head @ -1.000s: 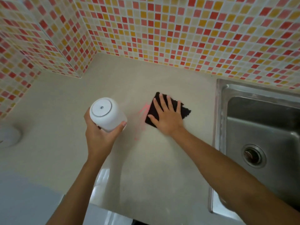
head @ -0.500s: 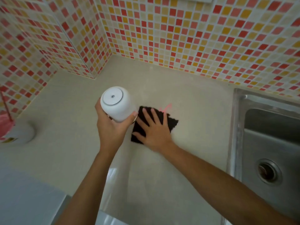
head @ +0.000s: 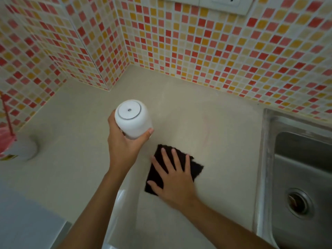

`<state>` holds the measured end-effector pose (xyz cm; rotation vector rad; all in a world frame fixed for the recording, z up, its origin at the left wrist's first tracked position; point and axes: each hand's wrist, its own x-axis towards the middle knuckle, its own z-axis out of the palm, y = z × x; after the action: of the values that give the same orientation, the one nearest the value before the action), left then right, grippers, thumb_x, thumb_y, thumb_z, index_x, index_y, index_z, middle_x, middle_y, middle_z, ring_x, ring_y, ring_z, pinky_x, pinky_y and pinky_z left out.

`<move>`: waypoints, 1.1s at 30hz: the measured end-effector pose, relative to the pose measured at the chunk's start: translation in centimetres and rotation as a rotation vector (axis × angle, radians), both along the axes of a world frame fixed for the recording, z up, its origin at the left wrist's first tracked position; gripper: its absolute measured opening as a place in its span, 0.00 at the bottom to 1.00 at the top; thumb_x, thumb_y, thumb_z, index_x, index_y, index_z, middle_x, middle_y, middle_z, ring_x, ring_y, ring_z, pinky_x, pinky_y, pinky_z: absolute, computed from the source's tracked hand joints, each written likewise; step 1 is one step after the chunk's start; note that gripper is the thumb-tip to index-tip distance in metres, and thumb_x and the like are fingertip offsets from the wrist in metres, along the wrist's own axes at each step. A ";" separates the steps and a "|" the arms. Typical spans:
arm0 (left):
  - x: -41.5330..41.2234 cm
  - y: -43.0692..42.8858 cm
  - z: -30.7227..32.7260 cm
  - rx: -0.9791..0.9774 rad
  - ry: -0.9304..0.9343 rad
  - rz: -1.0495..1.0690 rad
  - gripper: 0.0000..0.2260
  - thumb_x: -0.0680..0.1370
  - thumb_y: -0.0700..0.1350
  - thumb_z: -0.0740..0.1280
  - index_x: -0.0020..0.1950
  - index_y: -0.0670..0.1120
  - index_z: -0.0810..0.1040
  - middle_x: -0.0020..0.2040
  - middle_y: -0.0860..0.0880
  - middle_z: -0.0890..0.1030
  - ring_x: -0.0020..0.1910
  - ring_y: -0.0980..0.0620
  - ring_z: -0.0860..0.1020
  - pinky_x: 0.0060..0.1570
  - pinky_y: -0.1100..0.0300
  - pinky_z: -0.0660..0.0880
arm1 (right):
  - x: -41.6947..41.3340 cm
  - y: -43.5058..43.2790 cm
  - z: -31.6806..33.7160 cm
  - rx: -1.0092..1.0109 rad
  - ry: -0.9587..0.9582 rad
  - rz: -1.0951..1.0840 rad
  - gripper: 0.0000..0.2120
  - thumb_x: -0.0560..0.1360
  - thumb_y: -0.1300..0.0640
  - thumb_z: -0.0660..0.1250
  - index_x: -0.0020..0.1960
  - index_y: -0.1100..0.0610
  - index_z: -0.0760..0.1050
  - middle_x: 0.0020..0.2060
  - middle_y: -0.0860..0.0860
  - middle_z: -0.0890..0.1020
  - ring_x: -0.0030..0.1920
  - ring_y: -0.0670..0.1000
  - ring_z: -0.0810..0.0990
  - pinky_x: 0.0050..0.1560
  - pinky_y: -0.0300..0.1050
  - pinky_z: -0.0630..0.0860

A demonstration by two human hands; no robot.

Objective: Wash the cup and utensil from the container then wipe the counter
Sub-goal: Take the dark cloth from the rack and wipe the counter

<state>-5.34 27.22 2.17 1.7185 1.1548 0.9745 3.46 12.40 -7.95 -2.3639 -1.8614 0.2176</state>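
Note:
My left hand grips a white cup upside down, its flat base facing up, held above the beige counter. My right hand lies flat with fingers spread on a dark cloth, pressing it onto the counter just right of and nearer than the cup. A faint pink smear shows on the counter beyond the cloth. No utensil is in view.
A steel sink with its drain lies at the right. Mosaic tiled walls enclose the counter's far side and left corner. A white container with pink contents stands at the far left. A wall socket is overhead.
My right hand has slid the dark cloth back to the right and toward me, away from the cup. The pink mark has faded to a faint smear. The cup stays held up.

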 end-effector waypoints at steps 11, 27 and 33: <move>-1.5 -1.3 -0.8 0.001 0.006 -0.018 0.41 0.64 0.48 0.80 0.69 0.57 0.60 0.62 0.65 0.72 0.60 0.65 0.73 0.59 0.56 0.76 | 17.8 6.3 0.0 -0.100 -0.013 -0.422 0.34 0.76 0.30 0.40 0.78 0.43 0.46 0.78 0.51 0.48 0.77 0.58 0.46 0.73 0.67 0.43; 0.3 -2.8 -1.5 0.022 0.037 -0.072 0.43 0.64 0.54 0.80 0.72 0.53 0.59 0.67 0.54 0.71 0.64 0.57 0.73 0.61 0.48 0.74 | 21.2 7.2 0.6 -0.163 0.024 -0.440 0.35 0.73 0.27 0.40 0.77 0.39 0.45 0.78 0.48 0.46 0.77 0.57 0.44 0.71 0.70 0.40; 0.1 -3.3 -1.4 -0.004 0.028 -0.073 0.43 0.64 0.53 0.80 0.72 0.51 0.59 0.67 0.54 0.71 0.64 0.58 0.73 0.62 0.50 0.74 | 14.6 0.5 0.2 -0.104 0.007 -0.444 0.34 0.76 0.29 0.41 0.77 0.42 0.46 0.78 0.51 0.48 0.77 0.60 0.46 0.71 0.70 0.42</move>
<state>-5.28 23.94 0.75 1.7638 1.1030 0.9053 18.04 12.88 -7.74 -2.7609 -1.3004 0.2779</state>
